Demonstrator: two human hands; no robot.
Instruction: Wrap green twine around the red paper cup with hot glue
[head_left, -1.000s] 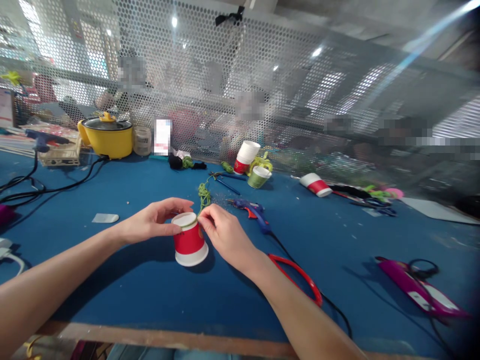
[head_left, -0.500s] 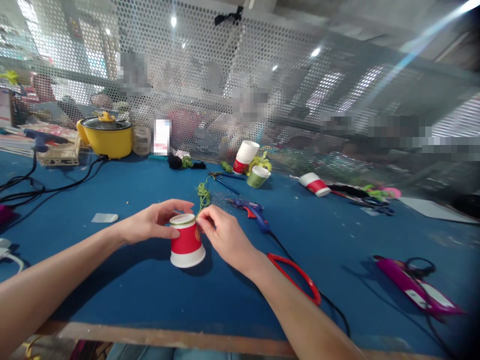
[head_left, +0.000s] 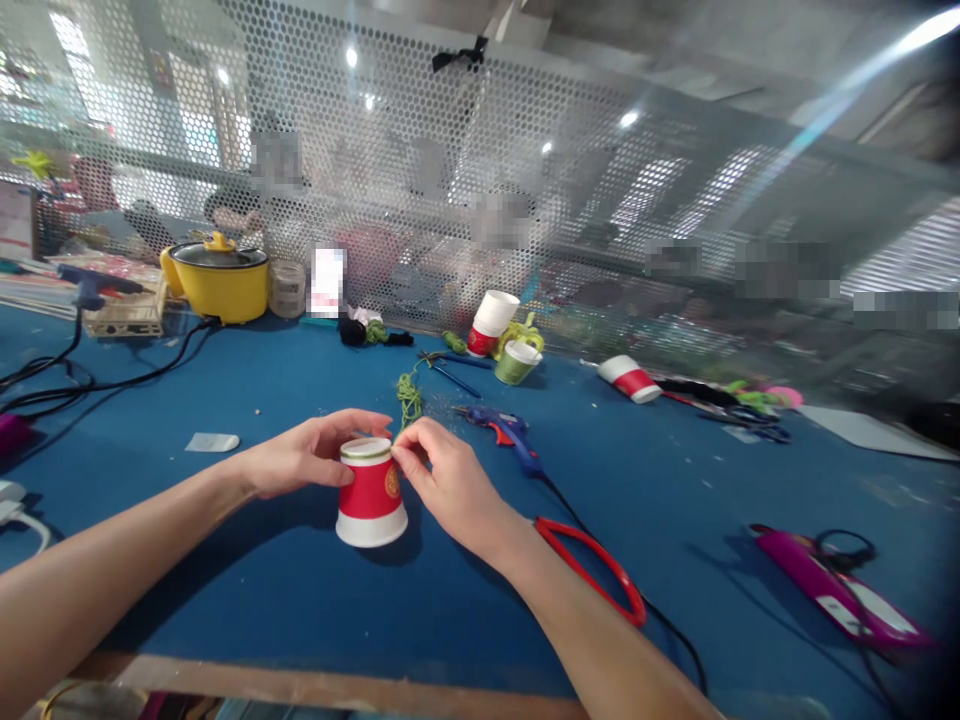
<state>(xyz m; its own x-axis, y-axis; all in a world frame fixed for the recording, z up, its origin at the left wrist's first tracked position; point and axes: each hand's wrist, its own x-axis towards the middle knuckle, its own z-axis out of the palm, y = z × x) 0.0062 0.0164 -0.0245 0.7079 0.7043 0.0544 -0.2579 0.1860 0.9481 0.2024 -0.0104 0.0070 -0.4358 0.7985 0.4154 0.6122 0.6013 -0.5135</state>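
Observation:
A red and white paper cup (head_left: 369,500) stands upside down on the blue table, a thin green cord wound around its upper end. My left hand (head_left: 311,458) curves around the cup's left side, thumb on the red band and fingers behind the top. At the cup's upper right edge, my right hand (head_left: 439,470) pinches the green cord between thumb and fingertips. A loose tangle of green yarn (head_left: 409,398) lies just behind the cup.
A blue glue gun (head_left: 510,432) lies right of my hands, near a red loop (head_left: 592,565). Farther back are stacked cups (head_left: 493,318), a green cup (head_left: 517,362), a tipped cup (head_left: 630,378) and a yellow pot (head_left: 221,285). A purple power strip (head_left: 840,590) lies at right.
The cup has turned slightly, so its gold emblem shows more. The whole view has shifted a little, and both hands keep their places at the cup.

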